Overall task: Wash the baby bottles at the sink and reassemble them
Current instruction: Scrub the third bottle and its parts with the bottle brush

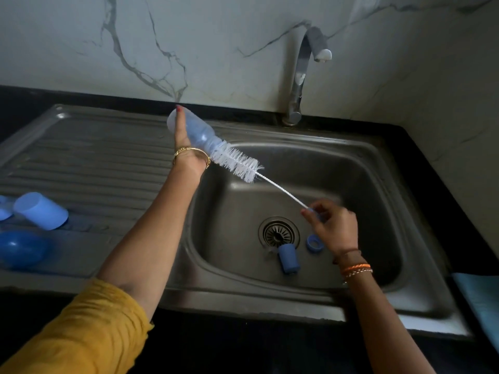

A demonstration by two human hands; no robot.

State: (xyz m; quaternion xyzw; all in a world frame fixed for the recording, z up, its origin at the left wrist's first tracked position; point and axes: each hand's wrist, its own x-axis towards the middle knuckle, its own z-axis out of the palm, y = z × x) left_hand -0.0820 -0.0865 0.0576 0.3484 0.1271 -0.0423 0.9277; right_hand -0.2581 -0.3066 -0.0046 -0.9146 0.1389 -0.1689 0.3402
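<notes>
from the head view, the left hand (186, 147) grips the translucent bluish plastic baby bottle (193, 128) tilted over the stainless steel sink (337, 163), mouth toward four o'clock. the right hand (330, 225) pinches the end of the thin twisted-wire handle of the white bristle bottle brush (237, 161), whose head sits mostly outside the neck. held so far back, the springy wire could bend or flick. a ribbed blue plastic cap (288, 259) and blue ring collar (314, 242) lie by the drain (279, 233), at the hand's seven o'clock; they could be knocked about.

No text or label can be read.
</notes>
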